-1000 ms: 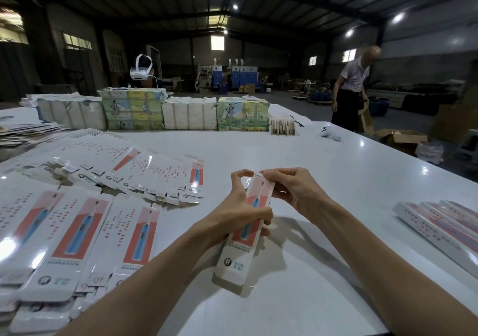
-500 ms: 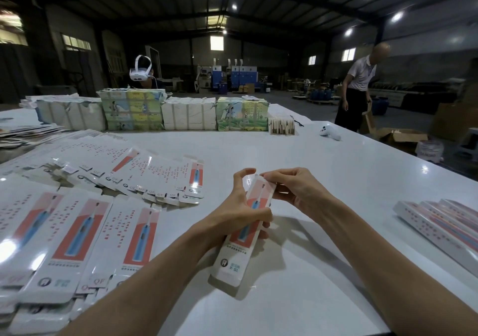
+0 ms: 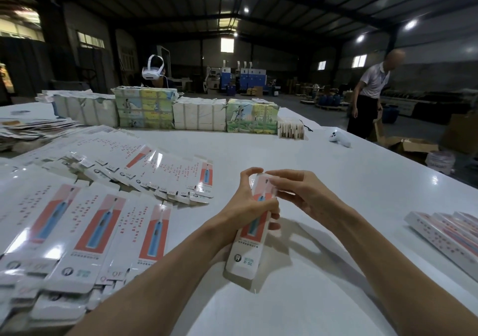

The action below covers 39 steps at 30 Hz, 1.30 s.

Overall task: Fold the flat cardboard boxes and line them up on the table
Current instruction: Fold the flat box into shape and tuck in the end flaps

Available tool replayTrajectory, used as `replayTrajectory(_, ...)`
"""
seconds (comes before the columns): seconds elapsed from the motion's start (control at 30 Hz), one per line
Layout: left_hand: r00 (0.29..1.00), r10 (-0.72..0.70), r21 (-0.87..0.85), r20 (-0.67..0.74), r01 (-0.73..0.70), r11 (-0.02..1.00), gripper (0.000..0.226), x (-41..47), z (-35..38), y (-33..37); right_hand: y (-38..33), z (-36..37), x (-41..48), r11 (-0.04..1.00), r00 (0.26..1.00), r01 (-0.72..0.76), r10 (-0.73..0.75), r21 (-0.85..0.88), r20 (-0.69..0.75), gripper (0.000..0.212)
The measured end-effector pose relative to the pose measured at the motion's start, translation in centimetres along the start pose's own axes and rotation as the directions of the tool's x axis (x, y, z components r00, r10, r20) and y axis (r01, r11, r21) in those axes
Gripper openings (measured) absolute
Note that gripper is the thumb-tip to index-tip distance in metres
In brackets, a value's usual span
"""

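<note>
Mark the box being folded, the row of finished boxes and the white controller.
box being folded (image 3: 241, 260): head view, its printed lower end.
row of finished boxes (image 3: 439, 240): head view, upper face of a near box.
white controller (image 3: 340, 139): head view, middle of its body.

1. Your two hands, left hand and right hand, hold one box
2. On your right, at least four folded boxes, cut off by the frame edge
3. On your left, flat boxes overlap too much to count
4. At the far edge: four big bundles, one small bundle, one controller, two other people
</note>
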<state>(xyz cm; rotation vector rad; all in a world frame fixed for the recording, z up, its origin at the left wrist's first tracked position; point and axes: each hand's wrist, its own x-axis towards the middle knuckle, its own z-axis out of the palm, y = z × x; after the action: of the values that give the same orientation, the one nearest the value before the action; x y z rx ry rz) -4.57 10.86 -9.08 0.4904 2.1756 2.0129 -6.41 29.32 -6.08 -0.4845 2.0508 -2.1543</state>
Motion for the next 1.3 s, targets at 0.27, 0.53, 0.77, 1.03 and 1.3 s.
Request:
replayTrajectory(0.27, 0.999, -0.038, -0.234, 0.024, 0.042, 0.971, 0.074, 0.1, -0.5, 0.2, 0.7, 0.8, 0.2, 0.987, 0.985, 0.158, -0.156, 0.022, -0.076, 0.028)
replayTrajectory(0.53, 0.979, -0.086, -0.228, -0.187, 0.042, 0.973, 0.021, 0.0, -1.3, -0.4, 0.8, 0.7, 0.0, 0.992, 0.994, 0.107, -0.109, -0.066, -0.031, 0.034)
replayTrajectory(0.77, 0.982, -0.053, -0.207, -0.180, 0.015, 0.978, 0.024, -0.1, -1.1, -0.4, 1.0, 0.3, 0.0, 0.993, 0.995, 0.099, -0.101, -0.062, -0.028, 0.028)
replayTrajectory(1.03, 0.974, -0.163, -0.325, -0.159, 0.104, 0.940, 0.042, 0.1, -0.7, -1.2, 2.1, 0.6, 0.4, 0.933, 0.983, 0.100, -0.147, -0.345, -0.111, 0.031)
replayTrajectory(1.3, 0.904, -0.221, -0.451, -0.366, 0.035, 0.892, 0.053, 0.9, -1.7, -1.7, 1.4, 1.9, -0.9, 0.422, 0.940, 0.305, 0.009, -0.854, 0.341, 0.084)
